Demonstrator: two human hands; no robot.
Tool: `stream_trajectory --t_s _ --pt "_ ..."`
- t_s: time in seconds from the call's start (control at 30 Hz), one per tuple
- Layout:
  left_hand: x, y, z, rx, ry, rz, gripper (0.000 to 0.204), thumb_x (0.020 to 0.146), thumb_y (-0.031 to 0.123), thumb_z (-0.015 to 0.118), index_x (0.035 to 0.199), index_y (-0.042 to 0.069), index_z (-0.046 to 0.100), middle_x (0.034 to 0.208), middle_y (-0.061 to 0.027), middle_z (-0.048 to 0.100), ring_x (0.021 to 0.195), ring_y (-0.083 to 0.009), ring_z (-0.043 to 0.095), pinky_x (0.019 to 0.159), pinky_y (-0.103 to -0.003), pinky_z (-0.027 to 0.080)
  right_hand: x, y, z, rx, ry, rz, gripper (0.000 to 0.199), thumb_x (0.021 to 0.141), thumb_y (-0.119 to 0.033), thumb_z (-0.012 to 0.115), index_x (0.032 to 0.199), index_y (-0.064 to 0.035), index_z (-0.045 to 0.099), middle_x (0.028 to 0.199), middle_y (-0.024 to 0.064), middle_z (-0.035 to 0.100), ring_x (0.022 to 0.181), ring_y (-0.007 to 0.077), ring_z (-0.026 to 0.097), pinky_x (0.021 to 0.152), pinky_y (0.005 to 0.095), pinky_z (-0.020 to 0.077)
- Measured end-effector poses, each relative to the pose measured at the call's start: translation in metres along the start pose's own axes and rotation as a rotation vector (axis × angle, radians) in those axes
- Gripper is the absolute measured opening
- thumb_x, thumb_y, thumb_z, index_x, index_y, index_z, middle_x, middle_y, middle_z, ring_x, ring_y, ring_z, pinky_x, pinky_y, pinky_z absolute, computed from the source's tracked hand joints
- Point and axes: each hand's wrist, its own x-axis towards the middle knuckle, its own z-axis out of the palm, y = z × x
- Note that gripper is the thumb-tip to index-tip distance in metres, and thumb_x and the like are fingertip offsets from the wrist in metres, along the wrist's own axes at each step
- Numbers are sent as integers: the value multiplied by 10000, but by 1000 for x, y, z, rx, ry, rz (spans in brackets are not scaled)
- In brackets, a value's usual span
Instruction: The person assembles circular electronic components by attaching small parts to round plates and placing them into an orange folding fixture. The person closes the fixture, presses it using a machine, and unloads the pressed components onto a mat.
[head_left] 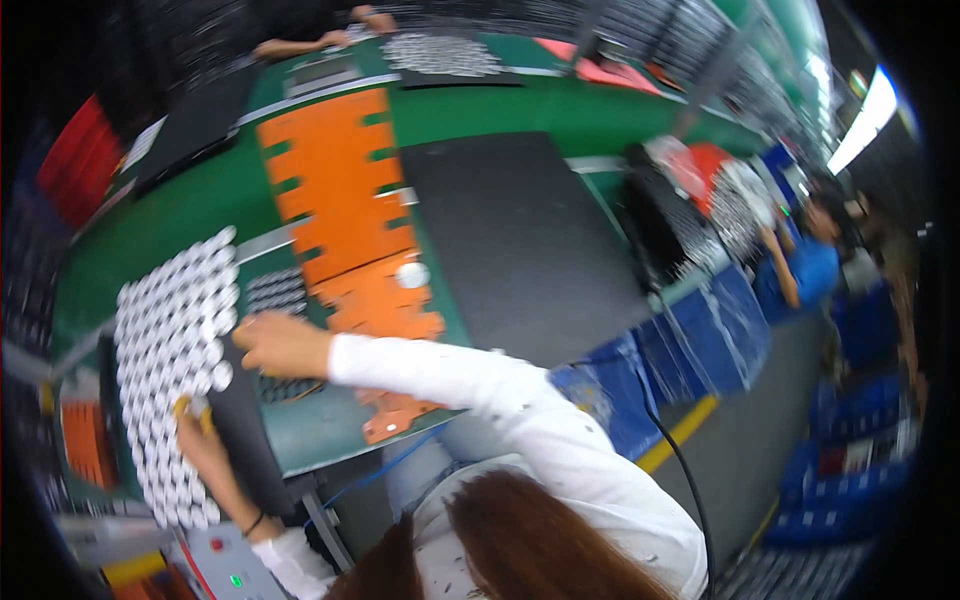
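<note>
White round caps (170,330) fill a tray in tight rows at the left of the green workbench (180,215), and both of our hands work at that tray. Our left hand (200,435) rests on the lower rows with its fingers curled onto the caps; yellow tips show on two fingers, and we cannot tell whether they actually pinch a cap or only press on it. Our right hand (285,345) reaches across from the white sleeve (450,380), held loosely closed at the tray's right edge, just above a dark perforated grid (275,295); the picture is too blurred to show whether anything sits between its fingers. Beside the grid lies a long orange notched plate (345,200), with one single white cap (412,275) lying on it. A large black mat (520,240) lies to the right of the plate. At the far end of the bench another person's hands (320,42) rest near a second tray of caps (440,55).
</note>
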Motion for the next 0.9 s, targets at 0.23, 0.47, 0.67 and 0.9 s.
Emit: stream_trajectory --t_s 0.23,0.47,0.67,0.9 --pt "-6 47 -9 -92 13 -79 279 957 43 614 1235 28 628 986 -148 716 855 -195 693 763 -307 552 -6 15 17 -218 40 -50 92 763 -240 665 696 -215 722 904 16 598 1000 224 568 777 360 440" --pt "-23 66 -24 -304 1 -153 316 985 45 582 1297 7 609 1137 -128 680 958 -165 657 825 -272 541 -10 28 20 -241 -40 -86 52 769 -286 710 727 -294 740 904 -10 609 1019 210 563 792 365 438" --pt "-51 111 -44 -539 64 -290 297 993 74 574 1273 -23 604 1197 -136 649 985 -169 653 807 -253 559 -11 21 -9 26 7 -24 156 701 -267 783 815 -187 713 909 23 606 1030 235 559 854 382 450" --pt "-81 166 -12 -858 40 -325 314 959 48 611 1263 -31 599 1123 -115 663 948 -154 651 748 -232 549 -41 -45 -130 734 123 256 268 714 -170 782 914 -47 652 910 75 599 842 231 618 730 340 509"
